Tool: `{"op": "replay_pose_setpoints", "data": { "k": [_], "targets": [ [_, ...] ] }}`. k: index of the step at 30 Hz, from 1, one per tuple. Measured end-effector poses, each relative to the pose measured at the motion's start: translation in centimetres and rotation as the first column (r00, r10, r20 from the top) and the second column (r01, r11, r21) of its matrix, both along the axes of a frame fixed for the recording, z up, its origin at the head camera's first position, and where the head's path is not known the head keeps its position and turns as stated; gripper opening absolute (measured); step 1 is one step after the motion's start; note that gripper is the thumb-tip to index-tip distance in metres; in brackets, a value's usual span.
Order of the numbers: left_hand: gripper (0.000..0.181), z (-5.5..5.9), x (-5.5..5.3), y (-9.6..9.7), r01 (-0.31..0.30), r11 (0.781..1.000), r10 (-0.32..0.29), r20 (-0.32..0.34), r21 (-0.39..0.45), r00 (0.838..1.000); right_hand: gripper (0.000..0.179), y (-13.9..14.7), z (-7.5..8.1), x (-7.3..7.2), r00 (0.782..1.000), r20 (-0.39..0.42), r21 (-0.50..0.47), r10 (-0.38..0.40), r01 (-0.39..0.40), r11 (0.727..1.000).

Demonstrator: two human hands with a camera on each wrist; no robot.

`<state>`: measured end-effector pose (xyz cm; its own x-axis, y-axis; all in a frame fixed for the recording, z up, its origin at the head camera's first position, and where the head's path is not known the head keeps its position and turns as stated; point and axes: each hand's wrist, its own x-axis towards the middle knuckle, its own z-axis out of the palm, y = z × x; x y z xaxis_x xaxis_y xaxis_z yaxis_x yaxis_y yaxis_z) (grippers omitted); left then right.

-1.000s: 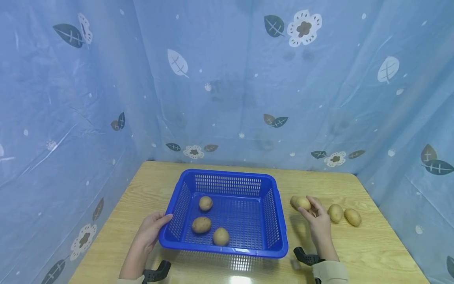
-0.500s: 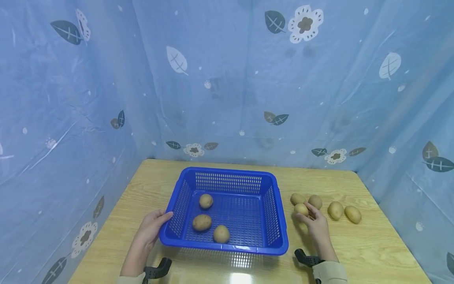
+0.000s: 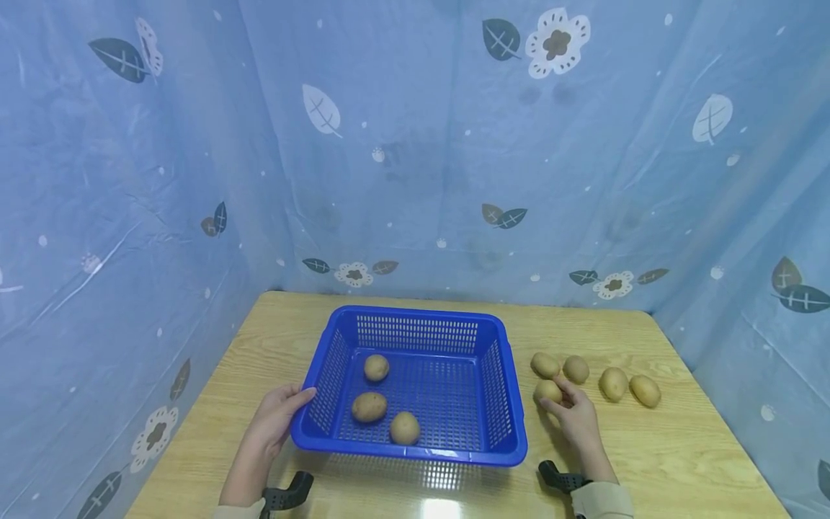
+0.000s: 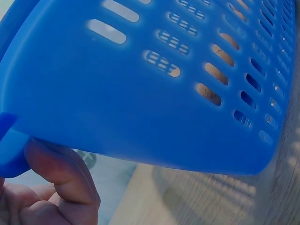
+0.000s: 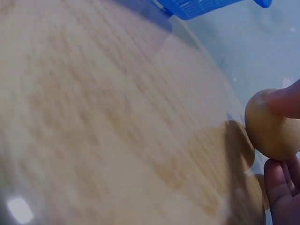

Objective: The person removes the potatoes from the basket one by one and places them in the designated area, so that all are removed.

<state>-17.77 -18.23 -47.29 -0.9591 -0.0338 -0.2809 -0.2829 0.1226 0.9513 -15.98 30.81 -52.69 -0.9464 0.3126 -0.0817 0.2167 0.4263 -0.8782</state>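
My left hand (image 3: pixel 275 418) grips the left rim of a blue plastic basket (image 3: pixel 408 454), thumb on top. In the left wrist view, curled fingers (image 4: pixel 61 173) show under the rim of the basket wall (image 4: pixel 117 103). Inside the basket lie three potatoes, one at the back (image 3: pixel 376 368), one in the middle (image 3: pixel 369 407) and one at the front (image 3: pixel 405 428). To the right of the basket, my right hand (image 3: pixel 578 422) pinches a potato (image 3: pixel 547 392) between thumb and fingertips. The right wrist view shows this potato (image 5: pixel 269 124) close up, its far side cut off by the frame.
Several other potatoes lie on the wooden table (image 3: pixel 674 454): two just behind the right hand (image 3: pixel 545 365) and two farther right, a nearer one (image 3: pixel 613 384) and an outer one (image 3: pixel 645 391). A blue patterned curtain (image 3: pixel 415 180) surrounds the table's back and sides.
My right hand has drawn the pinched potato toward me and slightly left, uncovering the two potatoes behind it. The left hand and the basket stay in place.
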Motion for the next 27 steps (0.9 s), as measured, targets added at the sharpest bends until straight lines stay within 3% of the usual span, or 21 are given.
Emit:
{"op": "replay_pose_setpoints", "data": {
  "k": [15, 27],
  "targets": [
    [0.039, -0.1, -0.1, -0.1, -0.004, 1.000, 0.004, -0.002, 0.013, 1.000, 0.056, -0.3, 0.5, 0.4, 0.997, -0.007, 0.073, 0.081, -0.081, 0.994],
    [0.038, -0.1, -0.1, 0.1, -0.015, 1.000, 0.015, -0.001, 0.010, 1.000, 0.068, 0.4, 0.1, 1.1, 0.994, 0.070, -0.019, 0.080, -0.079, 0.997]
  ]
}}
